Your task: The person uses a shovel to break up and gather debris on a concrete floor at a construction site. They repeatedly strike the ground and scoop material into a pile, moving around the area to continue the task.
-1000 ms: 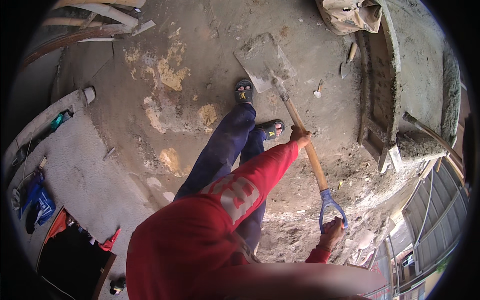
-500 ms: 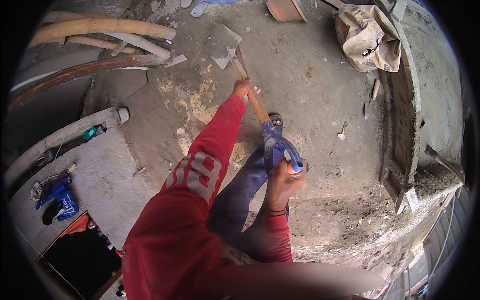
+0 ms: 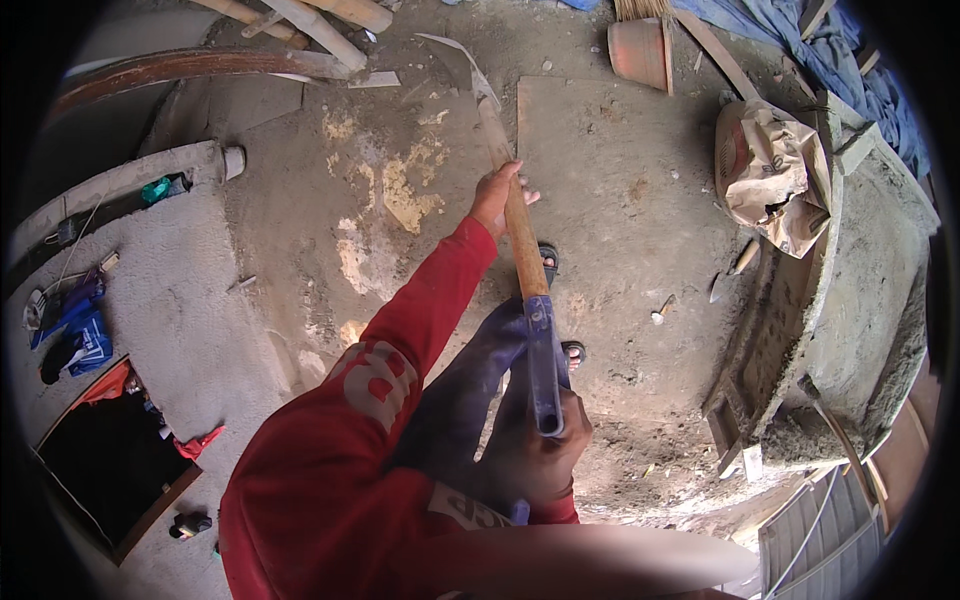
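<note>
A shovel (image 3: 524,250) with a wooden shaft and a blue D-shaped handle lies across the middle of the view. My left hand (image 3: 495,197) is wrapped round the shaft about halfway along. At the near end, my right hand (image 3: 555,450) is closed on the blue handle, close to my thigh; part of its grip is hidden. The shovel's metal blade (image 3: 460,52) points away from me and shows almost edge-on, with nothing visible on it. I cannot tell whether it touches the floor. My sandalled feet are partly visible beside the shaft.
A torn paper sack (image 3: 775,180) leans by a cement-crusted trough (image 3: 850,300) on the right. Near it lie a trowel (image 3: 735,270) and a small tool (image 3: 662,310). An orange bucket (image 3: 640,55) stands far off. Bamboo poles (image 3: 320,30) lie far left, above a concrete ledge (image 3: 190,270).
The shovel has rolled, so its blade went from flat to edge-on and its handle turned too. My right hand has drawn back toward my body. The whole view has shifted.
</note>
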`<state>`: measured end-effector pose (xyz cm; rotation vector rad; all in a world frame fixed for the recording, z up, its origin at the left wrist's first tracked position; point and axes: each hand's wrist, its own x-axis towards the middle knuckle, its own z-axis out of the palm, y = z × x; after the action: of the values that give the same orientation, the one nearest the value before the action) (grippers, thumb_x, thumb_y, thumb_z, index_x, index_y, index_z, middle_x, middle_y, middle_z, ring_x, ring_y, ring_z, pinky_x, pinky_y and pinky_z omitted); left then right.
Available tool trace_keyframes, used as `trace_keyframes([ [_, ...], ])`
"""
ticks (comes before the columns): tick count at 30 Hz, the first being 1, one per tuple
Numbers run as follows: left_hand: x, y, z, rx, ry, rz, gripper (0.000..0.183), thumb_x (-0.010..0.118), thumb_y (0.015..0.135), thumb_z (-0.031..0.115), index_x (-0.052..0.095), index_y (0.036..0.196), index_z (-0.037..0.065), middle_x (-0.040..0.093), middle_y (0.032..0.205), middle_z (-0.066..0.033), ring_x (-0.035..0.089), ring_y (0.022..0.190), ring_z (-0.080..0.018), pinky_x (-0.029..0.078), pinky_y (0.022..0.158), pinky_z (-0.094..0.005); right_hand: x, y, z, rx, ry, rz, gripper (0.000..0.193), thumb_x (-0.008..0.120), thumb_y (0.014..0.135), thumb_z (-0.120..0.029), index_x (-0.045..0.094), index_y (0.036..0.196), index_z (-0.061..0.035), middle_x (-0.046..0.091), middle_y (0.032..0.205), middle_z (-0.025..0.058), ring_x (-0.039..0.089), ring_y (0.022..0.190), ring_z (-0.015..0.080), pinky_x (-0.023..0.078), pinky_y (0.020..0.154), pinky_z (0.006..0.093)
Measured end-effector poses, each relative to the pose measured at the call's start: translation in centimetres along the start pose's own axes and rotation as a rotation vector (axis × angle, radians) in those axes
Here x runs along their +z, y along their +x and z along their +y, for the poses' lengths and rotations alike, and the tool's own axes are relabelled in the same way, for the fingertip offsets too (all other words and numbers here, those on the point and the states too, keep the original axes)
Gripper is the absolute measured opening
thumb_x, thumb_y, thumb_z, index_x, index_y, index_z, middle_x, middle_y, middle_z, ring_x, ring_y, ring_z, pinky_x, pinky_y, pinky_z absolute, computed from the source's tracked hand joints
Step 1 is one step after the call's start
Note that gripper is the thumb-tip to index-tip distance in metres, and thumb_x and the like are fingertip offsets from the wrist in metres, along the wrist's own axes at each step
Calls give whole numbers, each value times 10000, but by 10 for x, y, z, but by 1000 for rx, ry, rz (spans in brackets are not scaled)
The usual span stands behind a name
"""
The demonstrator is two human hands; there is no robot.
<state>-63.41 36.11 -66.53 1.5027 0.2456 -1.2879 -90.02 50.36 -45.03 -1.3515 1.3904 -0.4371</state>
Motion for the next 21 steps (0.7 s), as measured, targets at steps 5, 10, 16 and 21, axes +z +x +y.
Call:
trace_keyframes([
  [5,64,-48,-89,-222,-521,-128,296,701,889,283,503,964,77,514,818,-74,562,603,-213,580,828,-441,-100,-66,12,453,285,464,251,677,831,-252,558,816,-32,526,629,23,493,565,119,400,554,279],
  [10,101,-120,-253,-574,-48,-174,298,711,883,170,519,1075,47,557,919,-78,635,798,-241,586,776,-475,-225,-162,80,918,463,968,155,648,866,-157,528,917,-73,492,675,11,472,537,122,387,495,264],
  [16,134,-196,-418,-625,188,-160,273,731,874,111,543,1018,-25,602,916,-128,645,756,-238,595,635,-387,-322,-284,219,1170,301,1175,177,621,919,-311,515,867,-179,471,632,-23,471,505,137,417,460,350],
  [21,142,-97,-417,-418,154,-175,221,675,913,186,538,1011,42,563,859,-78,623,692,-225,567,585,-397,-304,-183,210,931,679,851,131,620,881,-115,506,943,-135,428,600,-38,438,473,84,326,403,254],
])
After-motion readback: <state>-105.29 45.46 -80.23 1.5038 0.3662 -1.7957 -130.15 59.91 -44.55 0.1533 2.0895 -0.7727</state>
